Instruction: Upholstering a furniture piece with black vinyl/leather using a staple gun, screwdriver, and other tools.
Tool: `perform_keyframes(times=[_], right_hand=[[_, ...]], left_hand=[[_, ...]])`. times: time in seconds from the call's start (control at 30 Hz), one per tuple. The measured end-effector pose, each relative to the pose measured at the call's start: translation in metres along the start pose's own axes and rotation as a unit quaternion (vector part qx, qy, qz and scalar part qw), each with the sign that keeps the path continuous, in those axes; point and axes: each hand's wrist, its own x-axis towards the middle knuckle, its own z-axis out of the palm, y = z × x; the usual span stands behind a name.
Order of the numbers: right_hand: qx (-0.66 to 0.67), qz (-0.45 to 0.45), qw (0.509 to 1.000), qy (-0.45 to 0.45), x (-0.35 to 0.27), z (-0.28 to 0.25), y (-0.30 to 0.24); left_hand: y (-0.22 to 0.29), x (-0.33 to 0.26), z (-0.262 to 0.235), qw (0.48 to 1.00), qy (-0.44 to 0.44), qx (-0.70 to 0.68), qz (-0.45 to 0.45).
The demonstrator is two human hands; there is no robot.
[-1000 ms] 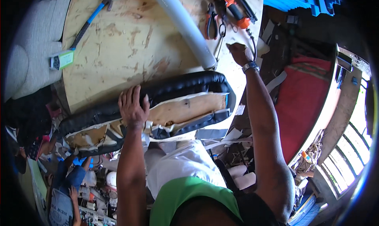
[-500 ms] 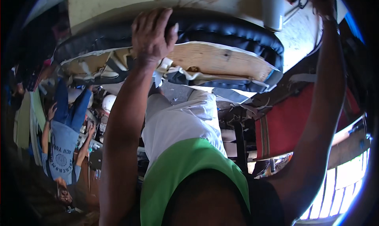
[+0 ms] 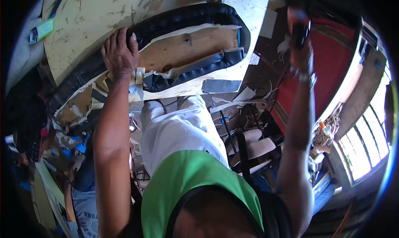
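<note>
A long curved padded panel lies with its bare wooden back up, wrapped round the rim in black vinyl. My left hand grips its far edge left of the middle, fingers over the black rim and thumb alongside. Loose strips of vinyl and pale lining lie folded near my left wrist. Out to the right, away from the panel, my right hand is wrapped round a dark tool with a reddish part, shaped like a staple gun; shadow and blur hide its details.
The panel rests on a stained pale tabletop, its left end reaching past the edge. A dark offcut lies at the near edge. Scraps litter the floor; a red-covered piece stands at the right. Another person is at the lower left.
The panel and my left hand have shifted left in view, exposing the near table edge. My right hand has come down and inward from the far right with the tool. The view has turned too.
</note>
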Motion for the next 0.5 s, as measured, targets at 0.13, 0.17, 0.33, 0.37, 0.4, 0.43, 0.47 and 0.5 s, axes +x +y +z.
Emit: perform_keyframes(times=[0.13,0.17,0.33,0.37,0.4,0.43,0.47,0.5], right_hand=[[0.246,0.046,0.966,0.058,-0.237,0.043,0.055],[0.181,0.115,0.976,0.024,-0.287,0.037,0.036],[0.286,0.126,0.937,0.154,-0.461,0.101,0.071],[0.292,0.142,0.93,0.173,-0.474,0.103,0.081],[0.202,0.089,0.96,0.173,-0.475,0.101,0.099],[0.112,0.032,0.979,0.17,-0.464,0.093,0.123],[0.017,-0.02,0.986,0.163,-0.453,0.085,0.146],[-0.075,-0.067,0.984,0.144,-0.449,0.074,0.16]], left_hand=[[0.008,-0.006,0.002,0.999,0.016,-0.024,0.018],[0.004,-0.012,0.0,0.997,0.037,-0.064,0.019],[0.029,-0.032,-0.018,0.965,-0.024,-0.261,0.012],[0.043,-0.042,-0.03,0.973,-0.025,-0.228,0.031],[0.059,-0.05,-0.04,0.979,-0.039,-0.194,0.043],[0.061,-0.062,-0.037,0.984,0.003,-0.152,0.096],[0.068,-0.078,-0.037,0.983,0.02,-0.133,0.126],[0.082,-0.095,-0.046,0.983,-0.002,-0.121,0.139]])
